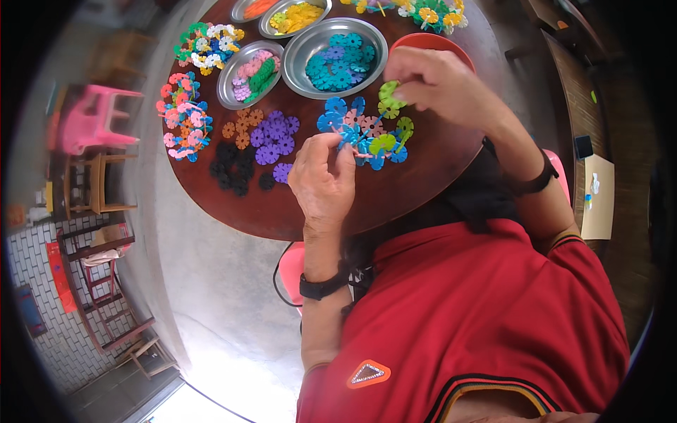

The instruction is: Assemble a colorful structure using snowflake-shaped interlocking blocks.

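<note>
My left hand (323,178) pinches the near-left edge of a partly joined cluster of flower-shaped plastic discs. Blue discs (336,113), pink discs (363,124) and lime-green discs (383,144) make up this cluster. Above its right side, my right hand (448,86), slightly blurred, has thumb and fingers closed on a lime-green disc (389,94). Another lime disc sits directly below that one, and I cannot tell whether the two are joined. Loose purple discs (271,135), black discs (231,168) and brown discs (243,127) lie left of my left hand.
On the round brown table (261,211) stand a metal bowl of teal discs (336,69), a bowl of pink and green discs (252,76), a bowl of yellow discs (300,17) and a red bowl (451,48). Finished-looking disc clusters (185,116) line the left edge. A pink stool (99,120) stands beyond.
</note>
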Tool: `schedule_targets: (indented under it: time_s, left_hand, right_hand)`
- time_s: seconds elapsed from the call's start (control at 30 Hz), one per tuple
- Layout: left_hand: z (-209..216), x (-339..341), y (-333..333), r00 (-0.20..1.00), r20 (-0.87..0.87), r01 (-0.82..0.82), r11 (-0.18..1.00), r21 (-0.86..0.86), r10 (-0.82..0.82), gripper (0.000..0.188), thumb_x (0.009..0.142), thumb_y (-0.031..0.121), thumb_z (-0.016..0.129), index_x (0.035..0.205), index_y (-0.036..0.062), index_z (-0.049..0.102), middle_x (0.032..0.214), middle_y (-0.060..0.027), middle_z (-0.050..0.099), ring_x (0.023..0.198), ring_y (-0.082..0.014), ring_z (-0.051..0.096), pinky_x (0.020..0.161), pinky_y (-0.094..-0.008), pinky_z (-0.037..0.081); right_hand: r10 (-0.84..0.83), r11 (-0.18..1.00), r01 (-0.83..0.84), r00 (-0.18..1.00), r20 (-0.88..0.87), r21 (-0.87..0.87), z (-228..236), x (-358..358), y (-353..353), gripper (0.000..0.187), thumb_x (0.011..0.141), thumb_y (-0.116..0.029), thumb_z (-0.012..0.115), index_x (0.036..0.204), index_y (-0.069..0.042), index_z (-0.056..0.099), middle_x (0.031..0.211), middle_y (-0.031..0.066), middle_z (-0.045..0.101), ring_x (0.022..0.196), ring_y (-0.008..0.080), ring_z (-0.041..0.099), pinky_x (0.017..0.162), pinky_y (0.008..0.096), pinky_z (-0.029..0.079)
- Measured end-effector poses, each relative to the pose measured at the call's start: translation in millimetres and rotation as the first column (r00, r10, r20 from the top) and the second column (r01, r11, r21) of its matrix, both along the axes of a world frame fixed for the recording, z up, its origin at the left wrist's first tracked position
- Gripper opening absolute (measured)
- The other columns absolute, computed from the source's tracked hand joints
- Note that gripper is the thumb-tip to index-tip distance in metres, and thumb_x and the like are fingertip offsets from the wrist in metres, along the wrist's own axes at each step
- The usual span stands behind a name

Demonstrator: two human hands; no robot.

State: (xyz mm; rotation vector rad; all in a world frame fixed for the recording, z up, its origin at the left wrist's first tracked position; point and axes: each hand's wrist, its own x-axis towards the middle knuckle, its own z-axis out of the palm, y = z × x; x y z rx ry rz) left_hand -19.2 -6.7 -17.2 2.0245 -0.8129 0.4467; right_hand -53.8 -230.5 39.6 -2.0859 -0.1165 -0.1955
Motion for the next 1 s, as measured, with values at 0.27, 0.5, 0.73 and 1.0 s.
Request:
schedule_targets:
  time_s: [0.27, 0.5, 0.73, 1.0]
  left_hand:
    - [-2, -1, -2, 1.0, -0.025, -0.011, 1.0, -0.003, 0.011, 0.011, 0.081, 0.01, 0.067, 0.086, 0.0035, 0.061, 0.066, -0.0067, 0.059, 0.057, -0.0164, 0.057, 0.055, -0.028, 0.045]
    - [-1, -1, -2, 1.0, -0.01, -0.026, 1.0, -0.01, 0.026, 0.01, 0.083, 0.011, 0.067, 0.086, 0.0032, 0.061, 0.068, -0.0071, 0.06, 0.06, -0.0173, 0.058, 0.058, -0.028, 0.046]
    - [4, -3, -3, 1.0, 0.006, -0.026, 0.999, 0.042, 0.026, 0.009, 0.082, 0.007, 0.067, 0.089, 0.0027, 0.062, 0.075, -0.0087, 0.061, 0.064, -0.02, 0.059, 0.059, -0.029, 0.046]
    - [3, -4, -2, 0.999, 0.001, 0.043, 0.995, 0.09, -0.043, 0.016, 0.079, 0.006, 0.068, 0.094, 0.0067, 0.062, 0.081, -0.0092, 0.059, 0.073, -0.0287, 0.058, 0.063, -0.0381, 0.046]
  right_hand:
    - [0.122, 0.973, -0.123, 0.992, -0.016, -0.193, -4, 17, 32, 0.018, 0.074, -0.007, 0.061, 0.089, 0.001, 0.065, 0.078, 0.017, 0.065, 0.076, 0.0287, 0.065, 0.069, 0.0383, 0.05]
    - [0.164, 0.979, -0.161, 0.986, 0.013, -0.124, 6, 16, 34, 0.018, 0.073, -0.004, 0.061, 0.089, 0.002, 0.065, 0.078, 0.0166, 0.065, 0.076, 0.0288, 0.065, 0.069, 0.0375, 0.05]
    - [0.167, 0.979, -0.155, 0.983, 0.082, -0.135, 8, 14, 36, 0.017, 0.073, -0.004, 0.06, 0.089, 0.002, 0.064, 0.077, 0.0164, 0.065, 0.076, 0.0287, 0.065, 0.069, 0.0375, 0.05]
    - [0.274, 0.922, -0.252, 0.961, 0.035, -0.294, 12, 20, 31, 0.016, 0.074, -0.005, 0.061, 0.089, 0.001, 0.062, 0.075, 0.0155, 0.063, 0.076, 0.0279, 0.065, 0.067, 0.0393, 0.05]
